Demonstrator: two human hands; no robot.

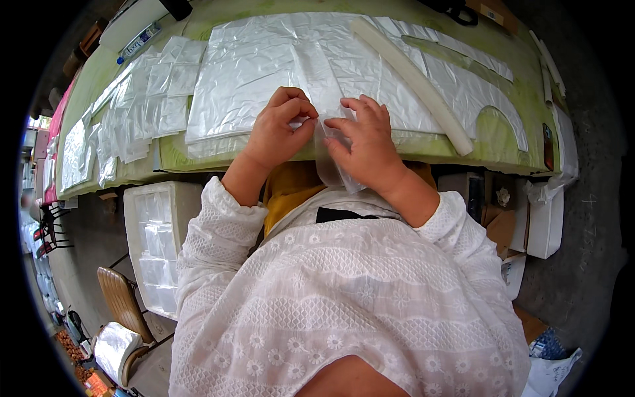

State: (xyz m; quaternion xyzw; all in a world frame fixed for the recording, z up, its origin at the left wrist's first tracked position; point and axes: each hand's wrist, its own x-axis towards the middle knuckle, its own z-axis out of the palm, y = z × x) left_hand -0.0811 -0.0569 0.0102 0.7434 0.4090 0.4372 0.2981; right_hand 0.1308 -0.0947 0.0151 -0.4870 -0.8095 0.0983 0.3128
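Observation:
My left hand [279, 129] and my right hand [365, 142] meet at the near edge of a green-covered table [493, 126]. Both pinch a small clear plastic bag [331, 165] whose lower end hangs over the table edge toward my lap. Just beyond the fingers lies a large stack of clear plastic sheets [264, 73]. I wear a white patterned top.
Smaller clear bags [142, 106] lie fanned out on the table's left. A long white foam strip [417, 83] lies diagonally across the sheets. A white box of packed bags [155, 238] stands under the left side, white boxes [546, 221] at right, a brown chair [122, 301] lower left.

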